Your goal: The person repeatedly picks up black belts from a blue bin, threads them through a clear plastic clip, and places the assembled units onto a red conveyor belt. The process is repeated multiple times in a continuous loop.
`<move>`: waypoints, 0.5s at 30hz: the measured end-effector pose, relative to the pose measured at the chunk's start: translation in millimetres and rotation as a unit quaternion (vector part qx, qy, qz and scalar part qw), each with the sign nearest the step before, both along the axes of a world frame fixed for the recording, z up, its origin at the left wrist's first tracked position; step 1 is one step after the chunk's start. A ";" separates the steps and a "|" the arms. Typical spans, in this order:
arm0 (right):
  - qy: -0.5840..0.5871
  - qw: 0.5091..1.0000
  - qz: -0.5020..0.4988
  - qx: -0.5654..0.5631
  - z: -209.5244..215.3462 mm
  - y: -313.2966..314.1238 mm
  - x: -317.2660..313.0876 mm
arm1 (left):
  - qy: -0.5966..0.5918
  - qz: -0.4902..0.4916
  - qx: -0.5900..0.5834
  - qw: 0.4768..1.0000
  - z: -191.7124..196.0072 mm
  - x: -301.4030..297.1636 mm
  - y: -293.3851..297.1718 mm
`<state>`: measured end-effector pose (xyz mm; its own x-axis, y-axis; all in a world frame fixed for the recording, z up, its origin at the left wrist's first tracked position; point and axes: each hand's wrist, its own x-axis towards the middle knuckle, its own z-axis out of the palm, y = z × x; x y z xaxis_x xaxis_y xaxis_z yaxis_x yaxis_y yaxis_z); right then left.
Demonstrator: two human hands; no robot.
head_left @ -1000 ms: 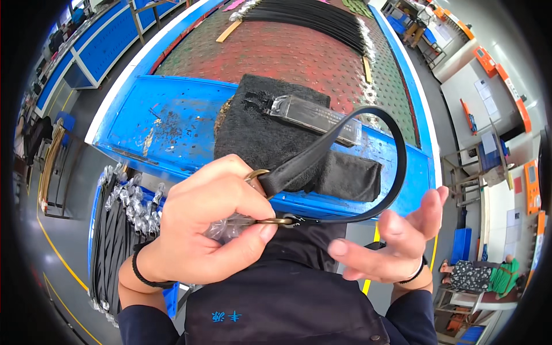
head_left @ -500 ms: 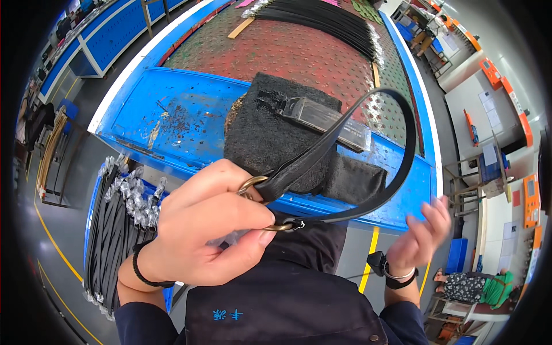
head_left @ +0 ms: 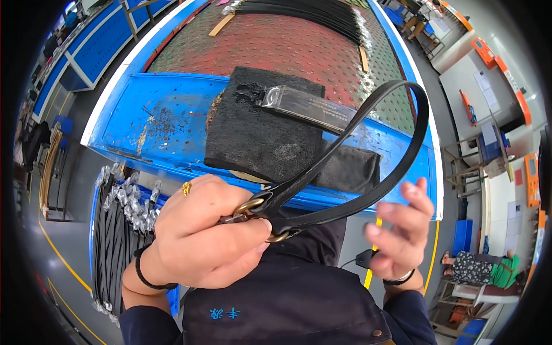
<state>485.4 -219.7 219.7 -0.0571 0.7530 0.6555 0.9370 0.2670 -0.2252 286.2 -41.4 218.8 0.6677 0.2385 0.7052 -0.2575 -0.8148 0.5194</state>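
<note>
My left hand (head_left: 207,230) is closed around the two ends of a black leather strap (head_left: 357,206). Both ends carry brass rings, an upper ring (head_left: 249,204) and a lower ring (head_left: 279,237), partly covered by my fingers. From there the strap bends up and out to the right in a wide loop. My right hand (head_left: 402,236) is held below the loop's right side, apart from it, its fingers spread and slightly blurred. Behind the strap, a black cloth pad (head_left: 264,138) lies on the blue bench ledge (head_left: 172,112), with a flat clear-covered case (head_left: 313,109) on top.
A smaller dark pad (head_left: 348,169) sits right of the cloth. Several black straps lie in a row on the studded red-green bench top (head_left: 276,46), near a wooden stick (head_left: 222,25). Plastic-wrapped straps (head_left: 112,247) hang at lower left. A person in green (head_left: 506,273) is far right.
My right hand has moved left and up, closer to the strap. My left hand keeps its hold on the ends, turned slightly, and the loop has shifted a little to the right.
</note>
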 end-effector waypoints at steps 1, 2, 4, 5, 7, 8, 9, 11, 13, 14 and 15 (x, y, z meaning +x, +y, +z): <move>-0.015 1.000 0.019 -0.004 2.7 5.9 -3.9 | -0.019 -0.010 0.003 1.000 1.1 2.8 0.1; -0.029 0.999 0.043 -0.008 4.0 12.4 -6.7 | -0.038 -0.014 0.006 0.999 1.8 5.9 0.2; -0.026 0.998 0.051 -0.009 3.9 18.5 -10.0 | -0.057 -0.019 0.009 0.998 3.6 9.2 -0.8; -0.029 0.998 0.053 -0.008 3.5 20.4 -10.7 | -0.059 -0.019 0.008 0.998 4.0 9.6 -1.7; -0.032 0.998 0.059 -0.006 3.1 23.2 -11.1 | -0.060 -0.018 0.008 0.998 5.2 9.3 -1.9; -0.033 0.998 0.061 -0.004 2.7 23.4 -11.1 | -0.060 -0.018 0.009 0.998 5.7 9.0 -2.1; -0.034 0.997 0.062 -0.003 2.4 23.7 -11.2 | -0.060 -0.018 0.009 0.998 5.7 8.9 -2.3; -0.032 0.998 0.058 -0.010 2.4 23.9 -11.5 | -0.065 -0.016 0.006 0.998 4.3 9.9 -2.6; -0.032 0.998 0.054 -0.013 2.0 24.2 -11.1 | -0.042 -0.020 0.003 0.999 3.9 8.4 -2.5; -0.031 0.998 0.052 -0.012 1.3 24.6 -10.2 | -0.015 -0.025 0.001 1.000 4.7 4.7 -2.3; -0.031 0.998 0.051 -0.011 0.8 24.9 -9.4 | 0.011 -0.029 -0.001 1.000 5.0 2.9 -2.3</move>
